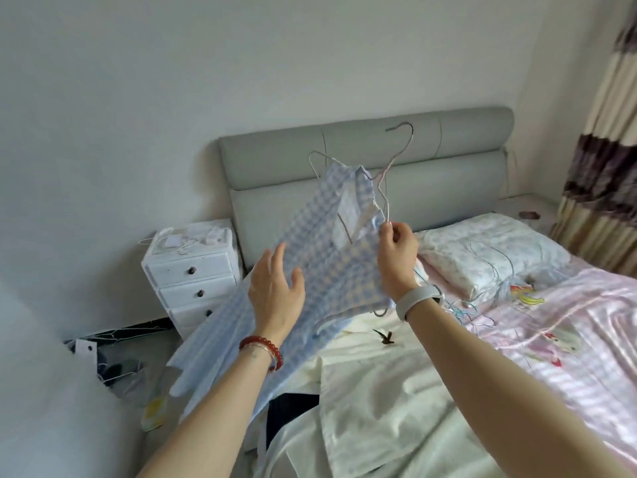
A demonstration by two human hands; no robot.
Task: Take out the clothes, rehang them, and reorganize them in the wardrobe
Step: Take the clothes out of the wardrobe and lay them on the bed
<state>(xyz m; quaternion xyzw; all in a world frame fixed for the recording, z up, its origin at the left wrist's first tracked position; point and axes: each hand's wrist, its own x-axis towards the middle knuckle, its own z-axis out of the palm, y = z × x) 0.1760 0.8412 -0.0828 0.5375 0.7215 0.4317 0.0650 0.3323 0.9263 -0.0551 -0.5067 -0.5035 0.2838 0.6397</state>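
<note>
Wire hanger (386, 174) perhaps pinched, right hand (396, 257).

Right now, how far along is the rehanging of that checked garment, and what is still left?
Done: clothes are out, lying on the bed. In hand: the blue checked garment is partly on a wire hanger; the right hand pinches hanger and fabric together, the left hand is open against the cloth. Left: seating it, the loose hangers on the bed, the wardrobe, not in view.
</note>
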